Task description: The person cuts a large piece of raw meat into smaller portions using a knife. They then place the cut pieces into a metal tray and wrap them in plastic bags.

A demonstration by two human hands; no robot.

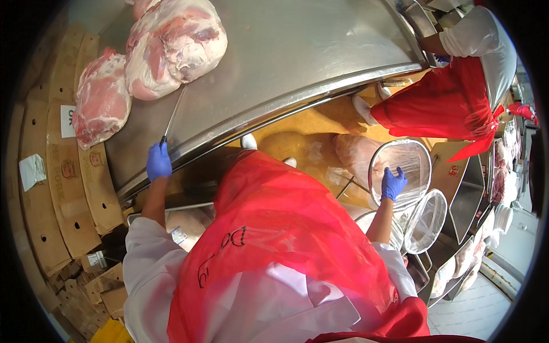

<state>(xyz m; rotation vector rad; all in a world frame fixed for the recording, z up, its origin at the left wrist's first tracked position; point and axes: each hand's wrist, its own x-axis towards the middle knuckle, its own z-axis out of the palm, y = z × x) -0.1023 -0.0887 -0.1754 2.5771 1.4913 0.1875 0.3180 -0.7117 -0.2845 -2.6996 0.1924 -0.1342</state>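
My left hand, in a blue glove, is closed round the dark handle of a knife at the near left edge of the steel table. The thin blade points away from me, and its tip reaches the lower edge of a large pale cut of meat. A flatter pink cut of meat lies to the left of it. Over on the right, my right hand, also blue-gloved, hovers over the mouth of a round bin lined with clear plastic. Its fingers are apart and hold nothing.
Stacked cardboard boxes flank the table on the left. A co-worker in a red apron stands at the table's far right. A second plastic-lined hoop sits beside the bin, and racks with meat line the right side.
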